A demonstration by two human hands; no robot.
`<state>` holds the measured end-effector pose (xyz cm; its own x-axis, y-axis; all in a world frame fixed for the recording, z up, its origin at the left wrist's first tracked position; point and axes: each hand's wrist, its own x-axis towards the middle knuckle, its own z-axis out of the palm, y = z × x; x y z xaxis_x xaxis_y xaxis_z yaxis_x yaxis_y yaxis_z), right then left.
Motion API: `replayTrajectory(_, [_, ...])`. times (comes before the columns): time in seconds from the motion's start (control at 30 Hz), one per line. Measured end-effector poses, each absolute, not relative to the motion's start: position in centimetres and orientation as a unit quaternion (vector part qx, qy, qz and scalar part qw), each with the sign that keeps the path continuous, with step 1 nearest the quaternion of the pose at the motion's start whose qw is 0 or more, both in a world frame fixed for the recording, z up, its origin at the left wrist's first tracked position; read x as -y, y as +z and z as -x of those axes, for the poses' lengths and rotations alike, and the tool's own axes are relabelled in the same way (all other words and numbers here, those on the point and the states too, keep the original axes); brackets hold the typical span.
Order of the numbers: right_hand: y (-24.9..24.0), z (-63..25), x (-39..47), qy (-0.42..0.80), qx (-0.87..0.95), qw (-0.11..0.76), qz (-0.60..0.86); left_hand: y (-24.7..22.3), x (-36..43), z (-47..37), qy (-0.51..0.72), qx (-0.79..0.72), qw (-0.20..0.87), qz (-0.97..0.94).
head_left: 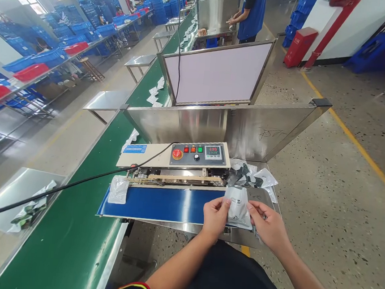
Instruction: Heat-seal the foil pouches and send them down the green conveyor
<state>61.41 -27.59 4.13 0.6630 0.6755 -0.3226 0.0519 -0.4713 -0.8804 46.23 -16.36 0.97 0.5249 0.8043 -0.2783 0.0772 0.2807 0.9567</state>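
A white printed pouch is pinched between my two hands at the right end of the sealing machine's blue belt. My left hand grips its left edge, and my right hand grips its right edge. The pouch's upper edge lies beside the sealing track. Another white pouch rests at the belt's left end. Above the track, the cream machine housing carries a red knob, buttons and a lit display. Several white and dark-patterned pouches lie in a pile just beyond my hands.
A green conveyor runs along the left, with pouches farther up. A black cable crosses over it. Behind the machine stands a steel partition. One person in a blue vest stands at the far station. Pouches lie on the left side tray.
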Motion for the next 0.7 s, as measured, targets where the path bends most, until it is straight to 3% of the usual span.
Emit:
replayTrajectory(0.27, [2.4, -65.0, 25.9, 0.393, 0.156, 0.349, 0.836, -2.3, 14.5, -47.7, 0.203, -0.466, 0.703, -0.498])
replayTrajectory(0.5, [0.9, -66.2, 21.9, 0.432, 0.13, 0.332, 0.829, -4.2, 12.2, -49.9, 0.201, -0.511, 0.737, -0.394])
replayTrajectory(0.7, [1.5, -65.1, 19.9, 0.464, 0.151, 0.338, 0.805, -3.9, 10.4, -45.0, 0.26, -0.524, 0.689, -0.429])
